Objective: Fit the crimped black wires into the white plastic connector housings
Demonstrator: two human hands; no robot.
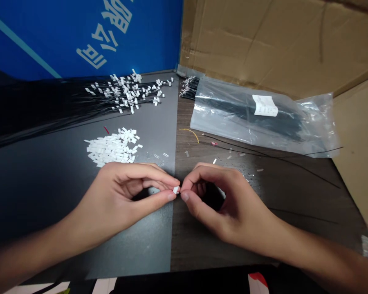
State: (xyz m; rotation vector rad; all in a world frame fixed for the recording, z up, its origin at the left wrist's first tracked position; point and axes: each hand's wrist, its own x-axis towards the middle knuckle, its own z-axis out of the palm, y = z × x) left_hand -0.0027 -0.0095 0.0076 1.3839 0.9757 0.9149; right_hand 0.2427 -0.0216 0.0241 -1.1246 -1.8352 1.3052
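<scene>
The left hand (119, 200) has thumb and forefinger clamped on a small white connector (176, 190), straight ahead at twelve o'clock. The right hand (223, 208) has its fingertips together against it, though what they grip is hard to tell. More connectors (112, 148) lie heaped at eleven o'clock, a plastic bag of wires (233, 118) at one.

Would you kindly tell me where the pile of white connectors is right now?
In the head view, the white connector pile lies left of centre on the dark grey surface, just beyond the left hand.
</scene>
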